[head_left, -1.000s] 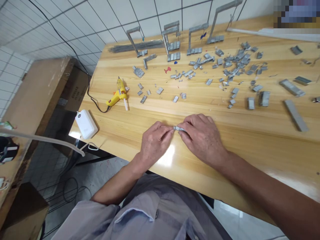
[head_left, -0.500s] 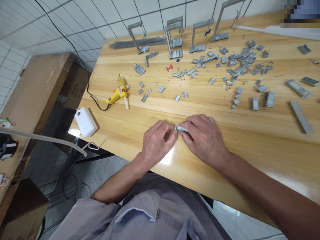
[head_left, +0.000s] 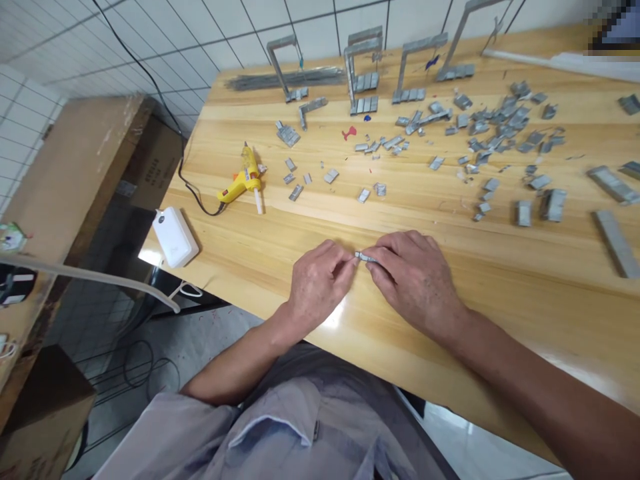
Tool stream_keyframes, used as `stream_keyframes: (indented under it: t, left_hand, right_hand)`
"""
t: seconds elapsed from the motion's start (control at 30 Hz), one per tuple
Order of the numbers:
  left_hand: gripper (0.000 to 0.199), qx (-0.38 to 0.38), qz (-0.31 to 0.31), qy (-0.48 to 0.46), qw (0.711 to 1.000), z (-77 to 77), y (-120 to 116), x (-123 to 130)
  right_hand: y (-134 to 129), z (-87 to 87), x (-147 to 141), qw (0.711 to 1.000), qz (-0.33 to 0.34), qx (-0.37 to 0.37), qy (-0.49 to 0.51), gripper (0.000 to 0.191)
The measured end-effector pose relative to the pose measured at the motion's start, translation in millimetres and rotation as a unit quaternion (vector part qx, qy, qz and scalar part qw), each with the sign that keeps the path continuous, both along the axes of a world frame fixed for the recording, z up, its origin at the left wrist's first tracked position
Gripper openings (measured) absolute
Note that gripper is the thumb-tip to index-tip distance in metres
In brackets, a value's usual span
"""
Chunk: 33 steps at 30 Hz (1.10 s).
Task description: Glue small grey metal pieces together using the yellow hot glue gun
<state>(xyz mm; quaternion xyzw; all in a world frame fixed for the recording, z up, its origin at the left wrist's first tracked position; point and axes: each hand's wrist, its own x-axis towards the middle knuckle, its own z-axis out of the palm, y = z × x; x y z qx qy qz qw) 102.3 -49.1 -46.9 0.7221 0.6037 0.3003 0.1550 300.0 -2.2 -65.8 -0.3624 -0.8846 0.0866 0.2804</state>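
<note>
A small silvery-grey strip piece (head_left: 367, 257) is pinched between both hands, low over the wooden table (head_left: 250, 267). My left hand (head_left: 320, 280) has thumb and forefinger closed on its left end. The right end lies between the thumb and fingers of my right hand (head_left: 423, 283), which hide part of it. Beyond the hands, small grey pieces (head_left: 331, 176) are scattered on the wood. Further right is a heap of similar grey scraps (head_left: 515, 113).
A yellow glue gun (head_left: 243, 185) and a white box-shaped device (head_left: 175, 237) are at the left. Grey bracket-shaped frames (head_left: 400, 70) stand along the tiled wall, near a bundle of thin rods (head_left: 250, 81). Grey bars (head_left: 616, 243) lie far right.
The view has shifted, so objects on the table appear further right. Less of the grey strip shows between my fingertips, and it looks turned slightly. Both hands still grip it.
</note>
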Motion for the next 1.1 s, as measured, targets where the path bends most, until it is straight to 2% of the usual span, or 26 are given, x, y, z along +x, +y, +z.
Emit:
stream_keyframes:
  t: [0.23,0.43,0.53,0.67,0.8,0.97,1.1]
  left_hand:
    - [0.014,-0.009,-0.017,-0.003,1.0,-0.4,2,-4]
    - [0.014,-0.014,-0.001,0.01,1.0,-0.7,3,-4]
    - [0.011,0.007,0.0,-0.007,1.0,-1.2,1,-7]
    - [0.003,0.068,-0.049,-0.027,0.996,-4.1,-2,-13]
    - [0.015,0.088,-0.074,0.0,0.993,-10.6,-3,-15]
    - [0.016,0.1,-0.06,0.032,0.993,-17.8,-2,-14]
    - [0.016,0.096,-0.047,0.023,0.994,-17.9,-1,-11]
  right_hand:
    - [0,0.5,0,1.0,0.005,0.007,-0.003,0.014]
    - [-1,3.2,0,1.0,-0.001,-0.011,-0.025,0.016]
    - [-1,3.5,-1,1.0,-0.005,-0.012,-0.027,0.016]
    - [-1,3.1,-1,1.0,-0.002,-0.003,-0.022,0.015]
    - [-1,2.5,-1,1.0,-0.003,0.005,-0.019,0.015]
    - [-1,2.7,0,0.999,0.001,-0.003,-0.032,0.015]
    - [-1,3.0,1,1.0,0.001,0.005,-0.027,0.015]
